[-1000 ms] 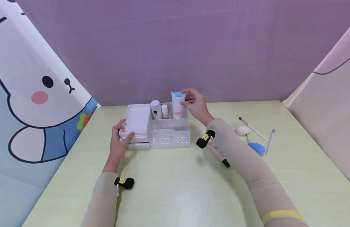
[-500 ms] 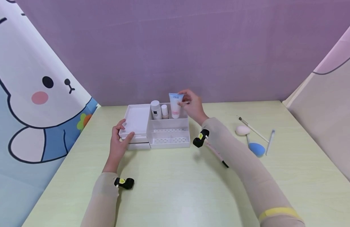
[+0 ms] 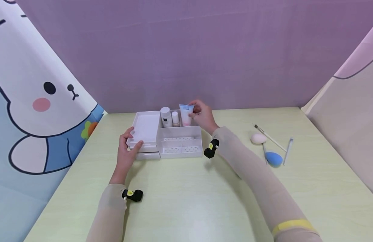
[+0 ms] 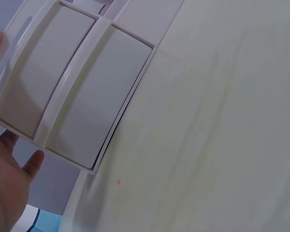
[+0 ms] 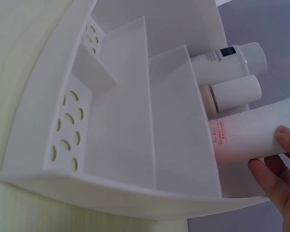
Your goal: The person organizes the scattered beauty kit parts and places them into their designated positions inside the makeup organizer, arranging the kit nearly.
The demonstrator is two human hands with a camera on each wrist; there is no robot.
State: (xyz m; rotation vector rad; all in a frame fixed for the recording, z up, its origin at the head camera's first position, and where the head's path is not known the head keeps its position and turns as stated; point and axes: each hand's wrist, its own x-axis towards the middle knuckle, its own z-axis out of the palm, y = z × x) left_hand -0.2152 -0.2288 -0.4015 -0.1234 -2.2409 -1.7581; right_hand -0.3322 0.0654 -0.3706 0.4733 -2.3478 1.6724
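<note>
A white cosmetics organizer (image 3: 145,126) stands at the back of the table, with drawers on its left and stepped compartments on its right. My left hand (image 3: 128,151) grips its left front corner, thumb at the front and fingers along the side. Between thumb and fingers, my right hand (image 3: 203,116) pinches a white squeeze tube (image 3: 185,116) with a blue crimped end and pink lower part. The tube is upright, its lower end inside the back right compartment. To its left stand a larger white bottle (image 5: 220,63) and a small white-capped bottle (image 5: 234,94).
On the right of the table lie a pale pink egg-shaped sponge (image 3: 258,138), a dark-tipped brush (image 3: 272,139), a blue rounded piece (image 3: 274,159) and a thin pale stick (image 3: 288,151). A purple backdrop (image 3: 186,53) rises behind the organizer.
My right hand has moved slightly left and lowered the squeeze tube deeper into the compartment. The pink, black-capped tube on the table is now hidden by my right sleeve. My left hand stays put.
</note>
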